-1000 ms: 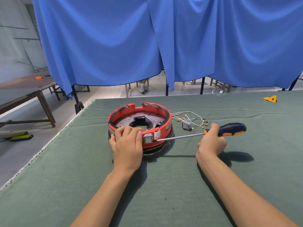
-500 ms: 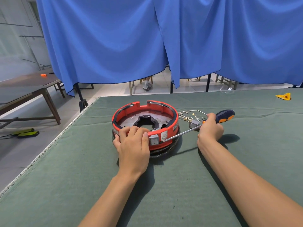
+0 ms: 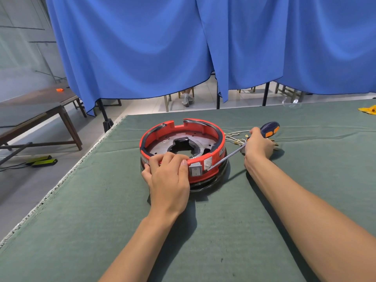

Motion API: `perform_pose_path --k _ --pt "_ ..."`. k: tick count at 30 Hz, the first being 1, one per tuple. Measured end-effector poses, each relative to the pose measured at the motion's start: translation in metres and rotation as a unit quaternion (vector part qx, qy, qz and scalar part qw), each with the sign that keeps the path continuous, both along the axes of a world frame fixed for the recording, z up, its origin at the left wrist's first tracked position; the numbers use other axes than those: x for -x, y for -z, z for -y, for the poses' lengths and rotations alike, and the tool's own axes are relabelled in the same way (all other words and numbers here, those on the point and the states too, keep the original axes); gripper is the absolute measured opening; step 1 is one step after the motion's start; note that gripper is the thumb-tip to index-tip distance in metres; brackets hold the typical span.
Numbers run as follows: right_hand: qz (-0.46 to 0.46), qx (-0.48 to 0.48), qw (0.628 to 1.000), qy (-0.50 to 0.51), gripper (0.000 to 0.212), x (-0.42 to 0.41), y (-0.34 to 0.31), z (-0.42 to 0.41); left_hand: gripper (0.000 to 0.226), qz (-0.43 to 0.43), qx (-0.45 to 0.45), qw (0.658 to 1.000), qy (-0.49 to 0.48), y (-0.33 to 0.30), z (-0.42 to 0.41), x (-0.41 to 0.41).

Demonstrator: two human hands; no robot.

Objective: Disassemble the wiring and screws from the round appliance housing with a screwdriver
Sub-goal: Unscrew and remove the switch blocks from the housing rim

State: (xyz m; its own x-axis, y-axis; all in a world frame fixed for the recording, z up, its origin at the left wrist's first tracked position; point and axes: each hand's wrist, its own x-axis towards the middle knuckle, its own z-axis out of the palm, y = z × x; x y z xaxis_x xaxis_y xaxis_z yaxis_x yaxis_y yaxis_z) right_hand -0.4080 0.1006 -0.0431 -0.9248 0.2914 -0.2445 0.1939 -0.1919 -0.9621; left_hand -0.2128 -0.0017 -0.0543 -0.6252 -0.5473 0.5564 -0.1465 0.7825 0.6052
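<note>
While both forearms reach forward over the green felt table [image 3: 305, 200], I note my left hand [image 3: 168, 180] lying palm-down on the near rim of the round red housing [image 3: 183, 137], its fingers curled over the top edge and gripping it, with the thumb at the outer wall on the left. The housing sits flat on the table, open side up, showing a grey metal plate [image 3: 162, 144] with a dark central cut-out; a grey rocker switch [image 3: 195, 170] is set in its near wall, just beside my left index finger. My right hand [image 3: 257, 147] is to the right of the housing, wrist low near the cloth, fingers wrapped tightly round the screwdriver [image 3: 244, 147] at the front of its handle. The tool's long axis runs diagonally: the dark blue and orange handle end points up and away to the right past my knuckles, and the metal shaft slopes down to the left, its tip against the housing's outer wall just right of the switch. Loose wiring [image 3: 234, 137] lies on the table behind the shaft, close to my right hand.
</note>
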Motion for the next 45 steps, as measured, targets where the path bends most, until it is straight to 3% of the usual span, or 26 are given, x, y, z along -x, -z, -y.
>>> perform_pose_path --k 7,15,22,28,38,45 --pt "-0.019 0.012 1.0 0.0 0.023 -0.008 -0.003 -0.014 0.034 0.004 0.011 1.0 0.014 0.0 0.004 -0.001" --pt "-0.19 -0.027 0.981 0.012 0.029 -0.035 -0.072 -0.038 0.031 -0.04 0.011 0.999 0.012 0.003 0.006 -0.003" --pt "-0.361 -0.091 0.927 -0.041 0.028 -0.078 -0.12 -0.031 0.023 -0.058 -0.002 0.998 -0.008 0.003 0.007 -0.011" --pt "-0.478 -0.148 0.858 -0.116 0.037 -0.113 -0.129 -0.014 0.02 -0.018 0.004 1.0 -0.011 0.001 0.004 -0.019" --pt "-0.552 -0.225 0.791 -0.136 0.038 -0.131 -0.134 0.008 0.025 0.028 -0.055 0.998 -0.01 -0.006 0.002 -0.023" --pt "-0.571 -0.246 0.77 -0.145 0.039 -0.128 -0.132 0.013 0.024 0.029 -0.05 0.998 -0.009 -0.006 0.002 -0.022"
